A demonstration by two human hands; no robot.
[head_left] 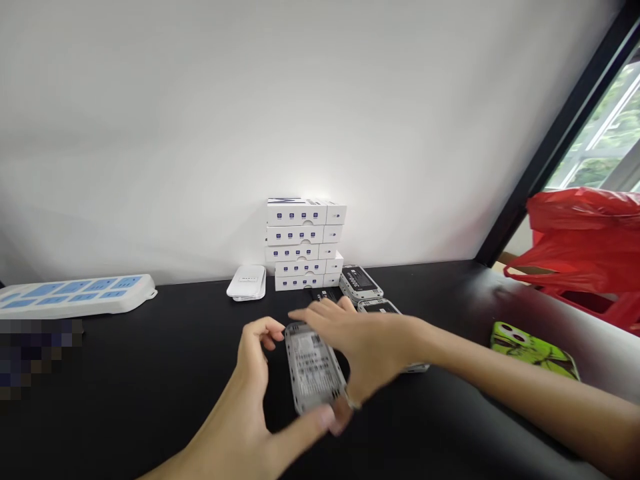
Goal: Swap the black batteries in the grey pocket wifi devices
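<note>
A pocket Wi-Fi router (314,365) with its back off lies tilted between my hands, its label and barcodes showing in the bare battery bay. My left hand (255,393) grips it, curled fingers by the far left corner and thumb at the near edge. Over its right side reaches my right hand (367,337), fingers stretched past the far edge and thumb blurred near the close corner. Beyond the fingers lies a black battery (324,293), partly hidden. Routers with batteries in them (361,283) sit behind my right hand, which covers some of them.
White boxes (300,235) are stacked against the wall, with a small pile of white covers (247,283) to their left. A power strip (80,297) lies far left. On the right are a green phone case (535,352) and a red plastic bag (585,247).
</note>
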